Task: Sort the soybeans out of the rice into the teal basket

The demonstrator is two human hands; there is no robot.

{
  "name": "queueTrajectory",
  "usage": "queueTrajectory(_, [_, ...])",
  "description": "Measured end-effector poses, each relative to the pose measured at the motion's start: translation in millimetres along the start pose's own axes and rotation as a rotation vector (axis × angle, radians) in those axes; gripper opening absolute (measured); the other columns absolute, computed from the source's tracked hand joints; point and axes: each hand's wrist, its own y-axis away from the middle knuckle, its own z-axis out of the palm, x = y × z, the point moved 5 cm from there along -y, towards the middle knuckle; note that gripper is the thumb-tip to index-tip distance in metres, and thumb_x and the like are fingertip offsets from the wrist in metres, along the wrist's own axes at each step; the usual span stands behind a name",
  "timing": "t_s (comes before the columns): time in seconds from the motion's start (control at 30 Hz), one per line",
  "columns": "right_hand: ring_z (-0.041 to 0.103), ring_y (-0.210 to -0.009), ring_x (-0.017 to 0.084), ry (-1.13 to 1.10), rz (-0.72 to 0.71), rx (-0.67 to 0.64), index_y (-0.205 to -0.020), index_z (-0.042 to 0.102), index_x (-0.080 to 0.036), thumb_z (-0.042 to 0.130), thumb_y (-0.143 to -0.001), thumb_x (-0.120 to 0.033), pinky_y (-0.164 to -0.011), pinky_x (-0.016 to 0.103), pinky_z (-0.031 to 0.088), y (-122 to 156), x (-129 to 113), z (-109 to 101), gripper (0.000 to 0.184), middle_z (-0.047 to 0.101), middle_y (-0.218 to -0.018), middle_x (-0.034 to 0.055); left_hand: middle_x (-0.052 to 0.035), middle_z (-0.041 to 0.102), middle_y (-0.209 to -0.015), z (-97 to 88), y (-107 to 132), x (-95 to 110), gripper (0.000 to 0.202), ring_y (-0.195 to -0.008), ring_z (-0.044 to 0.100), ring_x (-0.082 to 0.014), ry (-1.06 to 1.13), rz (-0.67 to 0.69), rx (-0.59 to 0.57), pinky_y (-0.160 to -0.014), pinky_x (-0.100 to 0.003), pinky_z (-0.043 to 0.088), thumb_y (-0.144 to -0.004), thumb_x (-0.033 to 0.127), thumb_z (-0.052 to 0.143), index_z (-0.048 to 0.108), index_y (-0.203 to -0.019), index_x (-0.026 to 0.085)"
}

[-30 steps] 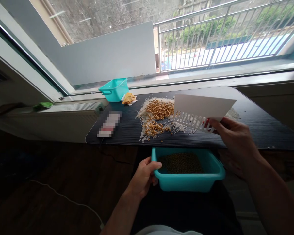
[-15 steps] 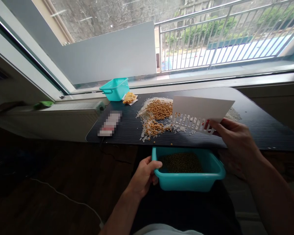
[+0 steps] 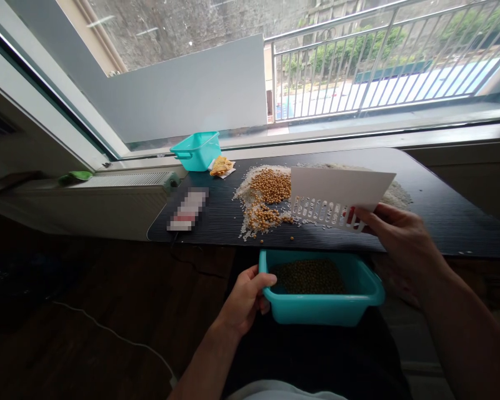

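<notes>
My left hand (image 3: 250,291) grips the left rim of a turquoise plastic tub (image 3: 320,309) at the table's near edge. Inside that tub lies a layer of soybeans (image 3: 312,276), darkened by shade. In my right hand (image 3: 400,236) is a white card (image 3: 341,186) with a row of slots along its lower side, tilted above the table. Golden soybeans (image 3: 270,186) sit on spread white rice (image 3: 244,191) left of the card. The card hides part of the pile behind it. Something red shows through the slots near my fingers.
A second turquoise tub (image 3: 198,153) stands at the back left of the dark table (image 3: 216,222). Beside it is a yellow crumpled item (image 3: 221,166) on white paper. A blurred-out phone-like object (image 3: 188,210) lies at the left edge. More rice (image 3: 398,195) is at the right.
The card in my right hand has shifted slightly left and down, showing more rice behind its top edge. My left hand keeps its hold on the tub.
</notes>
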Motion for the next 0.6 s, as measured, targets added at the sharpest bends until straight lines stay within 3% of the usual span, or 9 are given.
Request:
queueTrajectory(0.13, [0.068,-0.068,0.020,-0.002,0.024,-0.037,-0.085,0.080,-0.023,0.081,-0.065,-0.054,-0.069,0.036,0.060,4,1,1,0.037,0.077,-0.076,0.0021,0.0106,0.039,-0.041,-0.3,0,0,0.034,-0.035,0.030,-0.0044,-0.007,-0.007,0.007,-0.036,-0.019,0.023,-0.058,0.037,0.080,0.051,-0.064,0.020])
queueTrajectory(0.33, [0.065,-0.067,0.018,0.024,-0.007,0.017,-0.077,0.079,-0.022,0.080,-0.062,-0.060,-0.061,0.031,0.054,10,-5,-6,0.041,0.075,-0.073,0.0029,0.0103,0.040,-0.040,-0.9,-1,-1,0.032,-0.035,0.030,-0.0044,-0.013,-0.002,0.018,-0.036,-0.019,0.023,-0.058,0.037,0.079,0.052,-0.064,0.019])
queueTrajectory(0.6, [0.067,-0.065,0.021,0.014,0.017,-0.019,-0.081,0.082,-0.027,0.083,-0.056,-0.056,-0.062,0.035,0.058,14,-1,-6,0.039,0.077,-0.072,0.0007,0.0107,0.040,-0.041,-4.8,1,0,0.031,-0.035,0.030,-0.0043,-0.003,-0.001,0.036,-0.037,-0.019,0.021,-0.058,0.035,0.079,0.053,-0.066,0.019])
